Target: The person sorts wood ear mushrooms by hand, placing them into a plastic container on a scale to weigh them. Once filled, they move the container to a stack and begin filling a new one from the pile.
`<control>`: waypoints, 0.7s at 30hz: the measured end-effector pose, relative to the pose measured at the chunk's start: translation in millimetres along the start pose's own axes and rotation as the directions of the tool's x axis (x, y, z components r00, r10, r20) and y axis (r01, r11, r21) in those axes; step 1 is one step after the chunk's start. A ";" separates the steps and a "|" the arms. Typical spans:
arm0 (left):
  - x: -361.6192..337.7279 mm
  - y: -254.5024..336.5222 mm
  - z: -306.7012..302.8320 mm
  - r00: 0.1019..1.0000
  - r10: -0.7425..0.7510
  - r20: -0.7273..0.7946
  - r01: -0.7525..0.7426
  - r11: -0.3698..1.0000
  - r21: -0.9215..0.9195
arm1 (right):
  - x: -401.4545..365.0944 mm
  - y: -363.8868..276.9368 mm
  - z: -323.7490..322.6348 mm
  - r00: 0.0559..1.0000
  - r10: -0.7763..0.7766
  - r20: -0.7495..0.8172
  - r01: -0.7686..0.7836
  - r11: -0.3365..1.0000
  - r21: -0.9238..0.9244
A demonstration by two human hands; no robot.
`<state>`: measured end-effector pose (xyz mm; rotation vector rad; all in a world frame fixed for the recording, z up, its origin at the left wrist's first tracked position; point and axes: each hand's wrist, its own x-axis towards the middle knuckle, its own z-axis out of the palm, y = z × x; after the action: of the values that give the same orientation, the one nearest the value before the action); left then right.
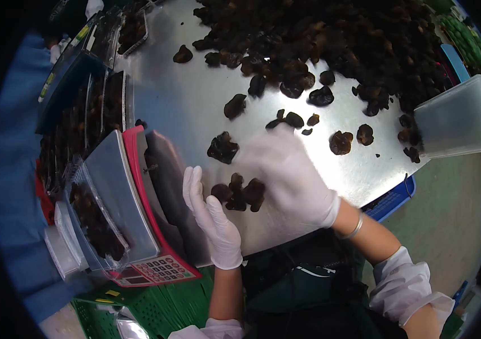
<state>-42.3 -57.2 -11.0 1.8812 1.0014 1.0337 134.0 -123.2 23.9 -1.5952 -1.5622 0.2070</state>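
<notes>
My left hand [213,226], in a white glove, stands on its edge over the metal table with fingers stretched out and nothing in them. Close by its fingertips is a small group of dark wood ear mushrooms [237,192]. On the group's other side is my right hand [288,175], also gloved; motion smears its fingers, so its grip does not show. Single wood ears lie around it, one [223,147] to its left and another [341,143] to its right. A big heap of wood ears [331,34] covers the table's far side.
Left of my hands stands a red-edged scale [161,270] bearing a clear tray of wood ears [96,220]. More filled trays [82,118] line up behind it. A translucent plastic container [458,118] lies at the table's right edge. Green crates [156,311] sit below.
</notes>
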 end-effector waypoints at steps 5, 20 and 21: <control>2.2 2.0 -0.5 0.999 0.026 0.034 -0.029 0.995 0.091 | -1.2 40.9 -17.5 0.945 0.238 -0.224 -0.320 0.820 -0.476; 2.9 -1.0 -1.1 0.999 0.024 0.034 -0.025 0.999 0.034 | -45.1 15.2 -26.4 0.952 0.282 -0.121 -0.282 0.959 0.023; 2.9 -1.2 -1.2 0.999 0.024 0.035 -0.026 0.999 0.034 | -47.3 13.3 -25.5 0.946 0.305 -0.112 -0.301 0.952 0.048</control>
<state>-42.7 -53.9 -10.7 1.9379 0.9840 1.0005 150.9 -174.0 9.9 -1.7860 -1.2129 0.2962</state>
